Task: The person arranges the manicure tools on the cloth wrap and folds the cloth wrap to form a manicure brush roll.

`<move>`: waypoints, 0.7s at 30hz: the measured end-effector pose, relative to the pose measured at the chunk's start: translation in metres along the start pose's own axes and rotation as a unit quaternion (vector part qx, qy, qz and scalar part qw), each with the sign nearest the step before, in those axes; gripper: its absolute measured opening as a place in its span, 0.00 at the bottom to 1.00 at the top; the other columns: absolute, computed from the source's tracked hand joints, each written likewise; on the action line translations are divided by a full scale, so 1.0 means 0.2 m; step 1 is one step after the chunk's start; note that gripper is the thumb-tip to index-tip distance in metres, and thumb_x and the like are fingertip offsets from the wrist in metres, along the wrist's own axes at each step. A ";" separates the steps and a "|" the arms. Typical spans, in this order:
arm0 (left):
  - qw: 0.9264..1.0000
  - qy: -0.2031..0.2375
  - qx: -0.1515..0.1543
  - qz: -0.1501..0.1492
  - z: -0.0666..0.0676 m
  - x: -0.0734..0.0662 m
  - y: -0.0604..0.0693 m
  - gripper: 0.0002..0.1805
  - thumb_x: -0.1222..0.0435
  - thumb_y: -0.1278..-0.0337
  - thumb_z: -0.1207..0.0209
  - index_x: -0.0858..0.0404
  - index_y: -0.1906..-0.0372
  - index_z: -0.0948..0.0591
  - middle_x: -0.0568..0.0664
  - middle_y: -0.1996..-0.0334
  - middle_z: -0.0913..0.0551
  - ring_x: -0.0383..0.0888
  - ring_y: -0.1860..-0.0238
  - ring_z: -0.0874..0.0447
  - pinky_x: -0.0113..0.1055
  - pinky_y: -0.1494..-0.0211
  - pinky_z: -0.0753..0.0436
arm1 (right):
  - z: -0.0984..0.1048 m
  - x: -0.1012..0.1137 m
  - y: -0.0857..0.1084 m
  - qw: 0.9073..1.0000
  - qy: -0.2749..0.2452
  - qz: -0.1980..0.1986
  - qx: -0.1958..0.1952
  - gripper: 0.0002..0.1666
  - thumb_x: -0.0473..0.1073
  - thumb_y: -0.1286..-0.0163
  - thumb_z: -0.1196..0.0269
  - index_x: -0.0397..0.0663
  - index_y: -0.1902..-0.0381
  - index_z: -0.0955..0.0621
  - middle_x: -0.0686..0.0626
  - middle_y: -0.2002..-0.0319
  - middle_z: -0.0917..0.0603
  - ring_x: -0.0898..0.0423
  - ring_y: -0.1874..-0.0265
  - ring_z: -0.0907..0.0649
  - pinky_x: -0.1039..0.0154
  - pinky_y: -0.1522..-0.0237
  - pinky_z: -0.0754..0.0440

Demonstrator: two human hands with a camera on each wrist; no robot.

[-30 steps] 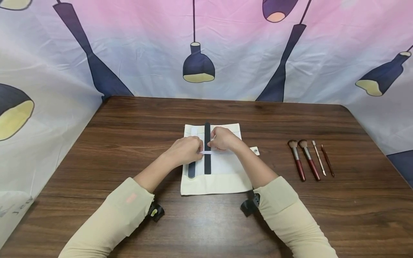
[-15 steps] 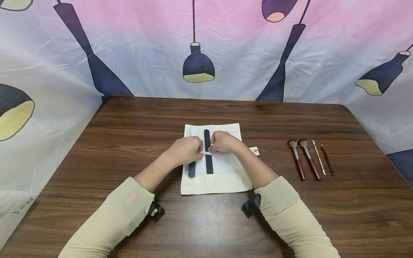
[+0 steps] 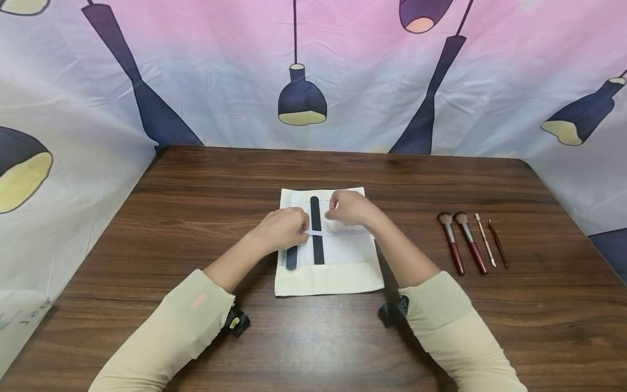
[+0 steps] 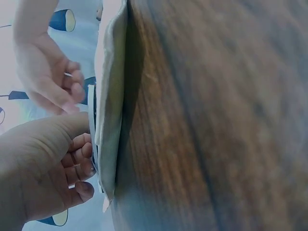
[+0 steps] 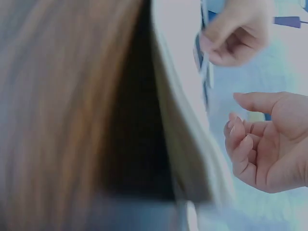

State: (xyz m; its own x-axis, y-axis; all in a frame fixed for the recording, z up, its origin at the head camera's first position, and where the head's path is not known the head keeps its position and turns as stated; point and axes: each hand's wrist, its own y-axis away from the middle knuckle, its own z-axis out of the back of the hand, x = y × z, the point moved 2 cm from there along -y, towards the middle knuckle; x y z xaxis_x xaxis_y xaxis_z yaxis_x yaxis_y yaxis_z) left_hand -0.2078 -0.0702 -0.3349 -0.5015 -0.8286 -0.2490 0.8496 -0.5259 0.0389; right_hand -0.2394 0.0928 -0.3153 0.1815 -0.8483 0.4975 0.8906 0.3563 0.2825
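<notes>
Cream cloth roll (image 3: 328, 280) is laid flat on the table (image 3: 220, 185), two brushes (image 3: 452, 239) at its three o'clock. On it, a black file (image 3: 318, 249) is crossed by a white band (image 3: 314, 233), pinched at nine o'clock by the left hand (image 3: 283, 227); the right hand (image 3: 352, 208) is seen released at two o'clock.

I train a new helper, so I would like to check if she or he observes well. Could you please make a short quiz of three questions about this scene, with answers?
1. How many fluffy brushes lie on the table?
2. True or false: the left hand pinches the white strap.
3. On the cloth, the black strip between the left hand and the right hand crosses the white strap:
a) over it
b) under it
c) nowhere

Key:
1. Two
2. True
3. b
</notes>
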 end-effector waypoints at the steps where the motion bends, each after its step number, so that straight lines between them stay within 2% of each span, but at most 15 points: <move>1: 1.000 -0.001 -0.001 -0.001 0.00 0.00 0.00 0.03 0.66 0.51 0.38 0.60 0.72 0.21 0.46 0.74 0.25 0.42 0.74 0.29 0.37 0.70 0.28 | 0.03 -0.02 0.02 1.000 0.003 0.000 -0.007 0.10 0.45 0.38 0.40 0.44 0.66 0.25 0.48 0.75 0.21 0.56 0.78 0.21 0.64 0.74 0.29; 4: 1.000 -0.003 -0.004 -0.005 0.00 -0.01 0.00 0.03 0.66 0.51 0.39 0.61 0.72 0.21 0.46 0.73 0.24 0.42 0.73 0.29 0.37 0.69 0.28 | 0.11 -0.10 0.10 1.000 0.009 -0.006 -0.020 0.12 0.46 0.37 0.41 0.43 0.63 0.24 0.45 0.74 0.19 0.54 0.76 0.20 0.61 0.72 0.28; 9: 1.000 -0.005 -0.008 -0.012 -0.01 -0.01 0.00 0.02 0.66 0.51 0.39 0.60 0.72 0.20 0.45 0.73 0.24 0.42 0.72 0.29 0.37 0.69 0.27 | 0.24 -0.30 0.27 0.998 0.002 -0.025 -0.050 0.14 0.48 0.33 0.44 0.42 0.60 0.24 0.42 0.69 0.19 0.52 0.74 0.21 0.59 0.72 0.28; 13: 1.000 -0.006 -0.009 -0.014 -0.01 0.00 0.01 0.03 0.66 0.51 0.39 0.61 0.71 0.20 0.45 0.73 0.24 0.42 0.72 0.29 0.37 0.67 0.27 | 0.30 -0.44 0.39 0.996 -0.004 -0.055 -0.068 0.18 0.50 0.34 0.44 0.40 0.56 0.25 0.42 0.66 0.19 0.51 0.72 0.19 0.59 0.72 0.26; 15: 1.000 -0.006 -0.011 -0.014 0.00 0.00 0.02 0.03 0.66 0.51 0.39 0.61 0.71 0.20 0.45 0.73 0.24 0.42 0.72 0.29 0.37 0.67 0.27 | 0.32 -0.51 0.44 0.995 -0.002 -0.070 -0.069 0.21 0.51 0.33 0.44 0.39 0.53 0.26 0.41 0.67 0.19 0.50 0.71 0.19 0.58 0.72 0.25; 18: 1.000 -0.005 -0.013 -0.016 0.00 0.00 0.02 0.03 0.66 0.51 0.39 0.61 0.71 0.20 0.46 0.73 0.24 0.42 0.72 0.29 0.37 0.67 0.27 | 0.34 -0.60 0.50 0.994 0.026 -0.087 -0.062 0.26 0.51 0.33 0.45 0.34 0.48 0.29 0.35 0.59 0.21 0.44 0.66 0.20 0.51 0.66 0.25; 21: 1.000 -0.005 -0.014 -0.018 0.00 0.00 0.02 0.03 0.66 0.50 0.39 0.61 0.71 0.20 0.45 0.73 0.24 0.42 0.72 0.29 0.37 0.68 0.27 | 0.34 -0.68 0.54 0.991 0.064 -0.108 -0.036 0.32 0.50 0.33 0.44 0.27 0.44 0.33 0.30 0.53 0.25 0.41 0.63 0.21 0.45 0.64 0.27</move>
State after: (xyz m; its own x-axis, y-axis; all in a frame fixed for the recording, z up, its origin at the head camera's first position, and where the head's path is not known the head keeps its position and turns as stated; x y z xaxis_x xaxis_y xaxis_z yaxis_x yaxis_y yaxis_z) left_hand -0.2050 -0.0726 -0.3354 -0.5332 -0.8110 -0.2408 0.8351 -0.5501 0.0035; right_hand -0.1973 0.2733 -0.2965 0.0300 -0.9461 0.3225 0.9414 0.1352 0.3091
